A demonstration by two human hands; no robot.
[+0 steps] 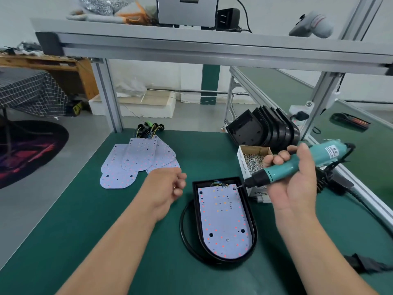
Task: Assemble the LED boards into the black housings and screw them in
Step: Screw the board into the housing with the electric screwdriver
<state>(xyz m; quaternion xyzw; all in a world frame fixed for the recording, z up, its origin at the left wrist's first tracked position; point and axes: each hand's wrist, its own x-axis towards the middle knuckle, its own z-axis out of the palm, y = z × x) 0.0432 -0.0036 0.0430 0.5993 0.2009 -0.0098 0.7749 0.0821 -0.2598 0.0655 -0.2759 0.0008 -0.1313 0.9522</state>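
I'm screwing: my right hand grips the driver, tip at the top-right hole of the board, which is seated in the housing near the table's front edge. My left hand hangs loosely curled and looks empty. Next I need to square the bit and press.

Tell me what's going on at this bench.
A person is screwing an LED board into a black housing. The right hand grips a teal electric screwdriver, bit at the board's top right corner. The left hand hovers curled beside it; I can't see inside. Spare boards, housings and a box of screws wait behind.
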